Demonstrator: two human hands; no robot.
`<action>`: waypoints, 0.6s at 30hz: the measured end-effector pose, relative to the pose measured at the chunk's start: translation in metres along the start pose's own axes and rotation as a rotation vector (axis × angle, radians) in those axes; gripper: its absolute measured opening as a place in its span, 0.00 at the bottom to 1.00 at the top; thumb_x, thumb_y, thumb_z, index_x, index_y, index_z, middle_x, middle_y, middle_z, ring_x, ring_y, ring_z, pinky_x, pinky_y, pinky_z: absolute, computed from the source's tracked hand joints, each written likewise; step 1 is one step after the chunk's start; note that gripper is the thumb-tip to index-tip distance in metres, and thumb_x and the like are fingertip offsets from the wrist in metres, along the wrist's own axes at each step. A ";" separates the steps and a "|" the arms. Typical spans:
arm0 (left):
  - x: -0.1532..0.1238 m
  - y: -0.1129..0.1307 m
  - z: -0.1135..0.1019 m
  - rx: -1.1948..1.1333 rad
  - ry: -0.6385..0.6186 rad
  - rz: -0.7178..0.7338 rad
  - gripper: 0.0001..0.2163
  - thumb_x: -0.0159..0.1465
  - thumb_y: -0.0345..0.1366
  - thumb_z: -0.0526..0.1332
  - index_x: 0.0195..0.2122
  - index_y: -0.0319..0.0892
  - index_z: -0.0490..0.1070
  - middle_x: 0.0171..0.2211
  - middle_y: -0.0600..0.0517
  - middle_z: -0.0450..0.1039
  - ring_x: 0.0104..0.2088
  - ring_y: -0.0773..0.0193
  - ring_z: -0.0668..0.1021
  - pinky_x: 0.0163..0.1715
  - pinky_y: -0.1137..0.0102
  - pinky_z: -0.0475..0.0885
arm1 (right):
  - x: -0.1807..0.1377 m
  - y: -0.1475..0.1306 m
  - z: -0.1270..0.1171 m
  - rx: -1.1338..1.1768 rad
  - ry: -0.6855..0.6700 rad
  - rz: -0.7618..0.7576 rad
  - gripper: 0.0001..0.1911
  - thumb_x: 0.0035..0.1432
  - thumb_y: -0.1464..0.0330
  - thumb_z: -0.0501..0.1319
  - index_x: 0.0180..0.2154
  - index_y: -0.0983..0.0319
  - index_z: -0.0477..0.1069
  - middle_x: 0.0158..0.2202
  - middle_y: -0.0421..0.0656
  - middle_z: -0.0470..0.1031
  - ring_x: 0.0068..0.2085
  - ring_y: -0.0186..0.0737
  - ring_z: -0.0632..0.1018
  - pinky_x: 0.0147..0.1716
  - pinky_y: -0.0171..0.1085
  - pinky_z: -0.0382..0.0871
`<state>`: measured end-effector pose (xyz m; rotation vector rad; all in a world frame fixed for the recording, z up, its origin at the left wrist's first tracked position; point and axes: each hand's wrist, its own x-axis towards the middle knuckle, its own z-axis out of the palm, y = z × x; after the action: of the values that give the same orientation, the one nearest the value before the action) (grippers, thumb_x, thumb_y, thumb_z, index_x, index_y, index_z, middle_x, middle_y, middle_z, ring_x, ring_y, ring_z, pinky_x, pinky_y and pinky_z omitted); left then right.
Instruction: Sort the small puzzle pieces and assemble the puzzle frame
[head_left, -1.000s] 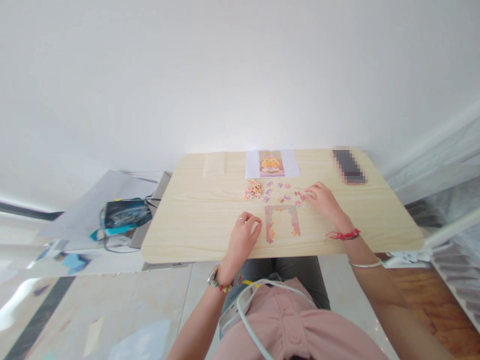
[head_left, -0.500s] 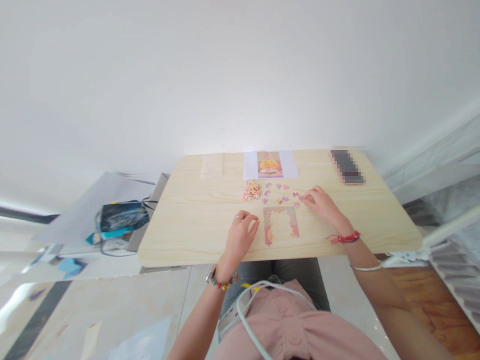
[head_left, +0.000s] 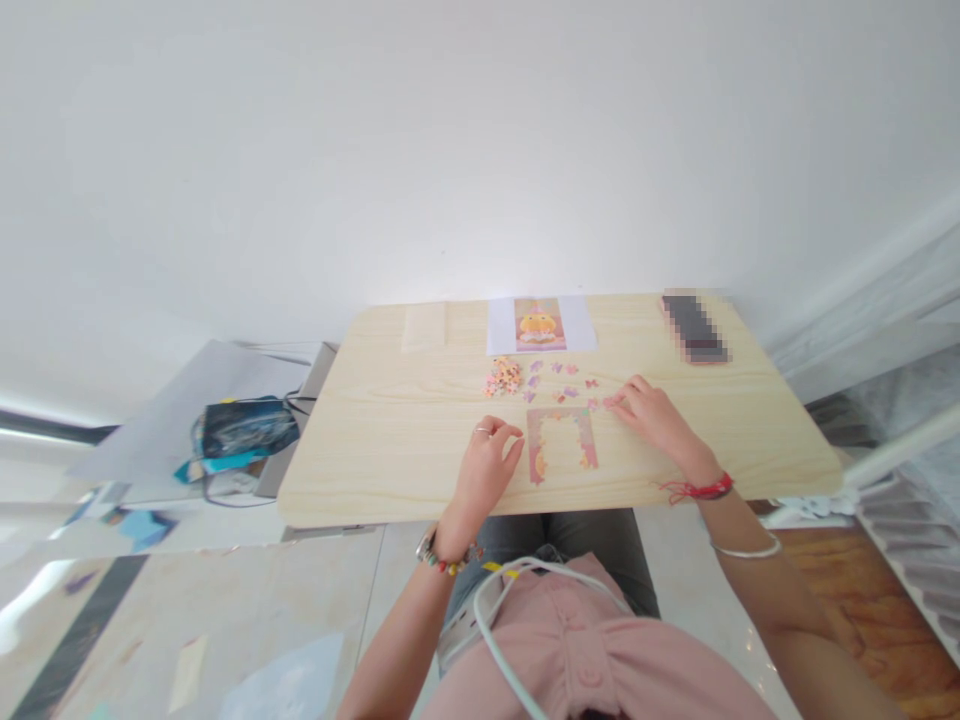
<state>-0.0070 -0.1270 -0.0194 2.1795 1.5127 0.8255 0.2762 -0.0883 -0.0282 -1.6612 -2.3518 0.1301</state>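
A partly joined jigsaw puzzle frame [head_left: 535, 440] lies near the table's front edge; its middle shows bare wood and its bottom side is open. My left hand [head_left: 491, 455] rests just left of it, thumb and fingers a little apart, with nothing visible in them. Right of the frame's top corner, my right hand [head_left: 649, 415] pinches a small pink puzzle piece [head_left: 609, 403] close to the tabletop. Several loose puzzle pieces [head_left: 571, 392] are spread above the frame. To their left sits a heap of puzzle pieces [head_left: 504, 377].
Behind the pieces lies a printed picture sheet [head_left: 540, 325] with a yellow figure. A blurred-out phone [head_left: 696, 328] is at the table's [head_left: 375, 430] back right, and a pale flat sheet [head_left: 424, 327] at its back left. A dark bag [head_left: 250, 432] with cables stands left of the table.
My right hand has moved slightly towards me and right, drawing the pink piece away from a darker piece that now lies uncovered. My left hand has shifted slightly right.
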 end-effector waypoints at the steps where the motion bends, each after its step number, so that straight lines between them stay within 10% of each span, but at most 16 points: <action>1: 0.000 0.001 0.000 0.000 -0.005 -0.001 0.05 0.59 0.31 0.55 0.33 0.41 0.70 0.33 0.49 0.64 0.35 0.63 0.71 0.39 0.66 0.68 | -0.003 -0.002 -0.001 -0.015 -0.014 0.014 0.10 0.58 0.68 0.51 0.30 0.63 0.69 0.33 0.46 0.67 0.34 0.41 0.71 0.35 0.40 0.63; 10: 0.011 0.016 0.004 0.001 -0.024 0.061 0.06 0.58 0.31 0.55 0.34 0.42 0.70 0.33 0.50 0.64 0.35 0.63 0.70 0.38 0.66 0.68 | 0.005 0.011 -0.010 0.145 -0.070 -0.086 0.11 0.55 0.71 0.54 0.41 0.61 0.69 0.38 0.45 0.65 0.36 0.38 0.71 0.39 0.37 0.65; 18: 0.011 0.021 0.006 0.003 -0.051 0.063 0.06 0.59 0.31 0.55 0.35 0.42 0.69 0.34 0.49 0.64 0.36 0.62 0.70 0.39 0.66 0.68 | -0.003 0.006 -0.016 0.082 -0.167 -0.117 0.08 0.56 0.69 0.54 0.28 0.63 0.70 0.32 0.44 0.66 0.33 0.37 0.71 0.36 0.37 0.65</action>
<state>0.0147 -0.1244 -0.0091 2.2433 1.4294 0.7816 0.2870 -0.0904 -0.0142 -1.5237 -2.5215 0.3499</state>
